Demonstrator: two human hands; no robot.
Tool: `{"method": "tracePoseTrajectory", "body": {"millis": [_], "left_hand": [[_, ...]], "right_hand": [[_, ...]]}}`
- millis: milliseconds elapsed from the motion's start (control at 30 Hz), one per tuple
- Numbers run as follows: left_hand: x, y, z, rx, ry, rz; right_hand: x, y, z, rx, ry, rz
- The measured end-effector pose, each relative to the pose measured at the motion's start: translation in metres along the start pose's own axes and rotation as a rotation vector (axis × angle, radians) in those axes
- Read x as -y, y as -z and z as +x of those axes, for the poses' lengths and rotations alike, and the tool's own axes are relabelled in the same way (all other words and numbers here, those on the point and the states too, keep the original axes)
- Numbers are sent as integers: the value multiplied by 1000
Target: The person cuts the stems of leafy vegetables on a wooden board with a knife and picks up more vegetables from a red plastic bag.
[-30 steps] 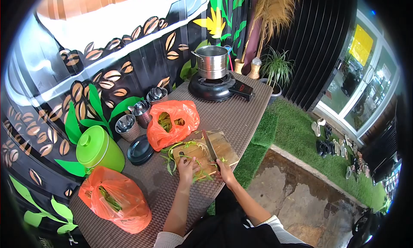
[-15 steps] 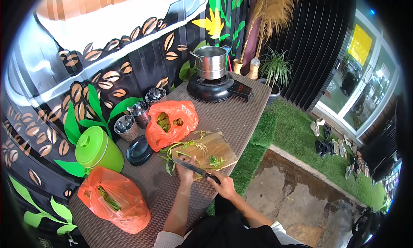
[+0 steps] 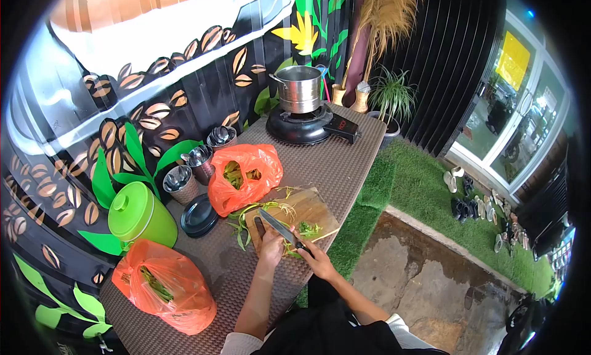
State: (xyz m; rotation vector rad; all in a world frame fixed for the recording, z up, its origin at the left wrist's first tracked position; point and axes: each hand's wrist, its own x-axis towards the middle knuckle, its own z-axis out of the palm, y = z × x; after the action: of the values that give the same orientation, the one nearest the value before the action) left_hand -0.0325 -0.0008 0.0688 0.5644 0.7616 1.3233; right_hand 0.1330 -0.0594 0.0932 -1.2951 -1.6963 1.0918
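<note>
Two translucent orange plastic bags (image 3: 191, 310) containing greens stand on the brown woven-texture table (image 3: 352, 161): one at near left, the other beside the far left edge of the rectangular wooden cutting board (image 3: 326, 216), restricting clearance there. A lime-green lidded cylindrical container (image 3: 148, 222), dark round plates (image 3: 200, 216) and three metal cups of cutlery (image 3: 183, 193) occupy the left side. At the far end, a silver metal pot (image 3: 300, 97) sits on a black portable burner (image 3: 295, 132).

Loose long green stems (image 3: 268, 205) lie along the board's left and far edges; finely cut greens (image 3: 309, 229) lie to the right. The right hand (image 3: 320, 264) is closed around the dark handle of the steel-bladed knife (image 3: 276, 224). The blade points far left, crossing just above the left hand (image 3: 271, 247), whose fingers are bent at the board's near left; their contents cannot be determined.
</note>
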Motion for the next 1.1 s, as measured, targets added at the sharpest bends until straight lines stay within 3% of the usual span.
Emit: {"method": "tracePoseTrajectory", "body": {"millis": [100, 300, 500, 567, 833, 967, 1033, 1100], "left_hand": [[12, 0, 1, -47, 6, -68], [39, -1, 5, -192, -38, -168], [35, -4, 3, -318, -124, -129], [21, -11, -2, -311, -105, -136], [0, -7, -10, -328, -110, -73], [-8, -11, -13, -333, -171, 0], [-9, -9, -13, -330, -198, 41], [-10, -7, -12, -332, -219, 78]], "right_hand": [[-14, -7, 4, -25, 59, 51], [1, -14, 4, -110, -61, -51], [-43, -20, 33, -257, 47, 126], [-32, -3, 44, 24, -300, 363], [-4, 13, 54, 128, -418, 346], [-18, 8, 51, -92, -228, 242], [-16, 10, 48, -353, -68, 97], [0, 17, 40, -366, -6, 216]]}}
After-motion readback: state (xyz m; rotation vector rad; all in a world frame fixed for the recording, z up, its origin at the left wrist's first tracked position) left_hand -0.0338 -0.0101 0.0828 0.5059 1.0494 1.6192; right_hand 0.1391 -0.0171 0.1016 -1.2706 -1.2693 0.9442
